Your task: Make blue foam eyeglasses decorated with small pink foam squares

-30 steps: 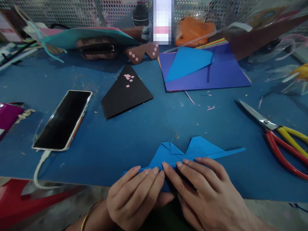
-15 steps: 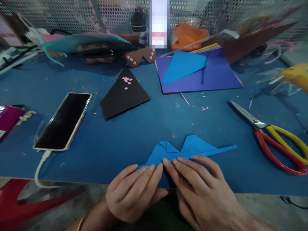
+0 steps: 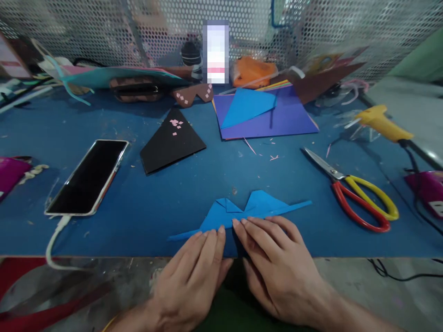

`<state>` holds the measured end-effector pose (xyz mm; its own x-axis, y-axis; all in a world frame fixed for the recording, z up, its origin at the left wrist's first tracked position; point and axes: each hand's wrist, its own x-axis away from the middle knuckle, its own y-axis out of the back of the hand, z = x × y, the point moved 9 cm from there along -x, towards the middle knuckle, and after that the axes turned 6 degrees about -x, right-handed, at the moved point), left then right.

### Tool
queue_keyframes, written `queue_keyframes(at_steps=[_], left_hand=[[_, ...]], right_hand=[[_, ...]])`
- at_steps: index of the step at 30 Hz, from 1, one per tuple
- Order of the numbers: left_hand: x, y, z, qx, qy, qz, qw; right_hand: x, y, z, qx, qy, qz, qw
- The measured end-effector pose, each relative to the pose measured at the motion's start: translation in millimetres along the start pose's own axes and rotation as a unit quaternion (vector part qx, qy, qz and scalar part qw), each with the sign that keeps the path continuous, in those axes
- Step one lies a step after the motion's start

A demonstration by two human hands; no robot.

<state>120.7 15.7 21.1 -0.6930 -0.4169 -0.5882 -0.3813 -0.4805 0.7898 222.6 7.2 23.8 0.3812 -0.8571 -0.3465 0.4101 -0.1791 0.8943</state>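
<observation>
A folded light-blue paper shape (image 3: 252, 210) with two peaks and a long thin point to the right lies on the blue mat (image 3: 194, 184) near its front edge. My left hand (image 3: 195, 272) lies flat on its left lower part, fingers stretched out together. My right hand (image 3: 273, 263) lies flat beside it, its fingertips pressing the paper's lower edge. The index fingertips of both hands nearly meet at the paper's middle. Neither hand grips anything.
A phone (image 3: 88, 177) on a white cable lies left. A black folded paper (image 3: 171, 145) with pink bits sits behind. Purple and blue sheets (image 3: 266, 115) lie at the back. Red-and-yellow scissors (image 3: 353, 198) lie right, a yellow glue gun (image 3: 382, 122) farther right. A mesh wall (image 3: 104, 27) closes the back.
The view has shifted so more of the right side shows. Both hands stay pressed on the blue paper, with the left fingers lying flatter now.
</observation>
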Motion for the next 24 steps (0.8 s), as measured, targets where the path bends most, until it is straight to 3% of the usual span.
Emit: queue_keyframes(at_steps=[7,13,17,24], left_hand=[[-4.5,-5.2,-11.3,-0.014,-0.022,0.025,0.999],[-5.4,-6.6,-7.3,-0.02,0.014,-0.033,0.999],[-5.2,-9.5,-9.5,-0.047,-0.002,-0.058,0.997],[-6.8,-10.3,-12.2,-0.054,-0.005,-0.042,0.998]], right_hand=[[11.0,12.1,-6.7,0.031,-0.018,-0.049,0.998],[13.5,12.4,-14.4,0.039,-0.034,-0.065,0.997],[10.2,14.1,-15.2,0.012,-0.021,-0.082,0.996],[18.9,11.2,-18.7,0.0,-0.031,-0.055,0.998]])
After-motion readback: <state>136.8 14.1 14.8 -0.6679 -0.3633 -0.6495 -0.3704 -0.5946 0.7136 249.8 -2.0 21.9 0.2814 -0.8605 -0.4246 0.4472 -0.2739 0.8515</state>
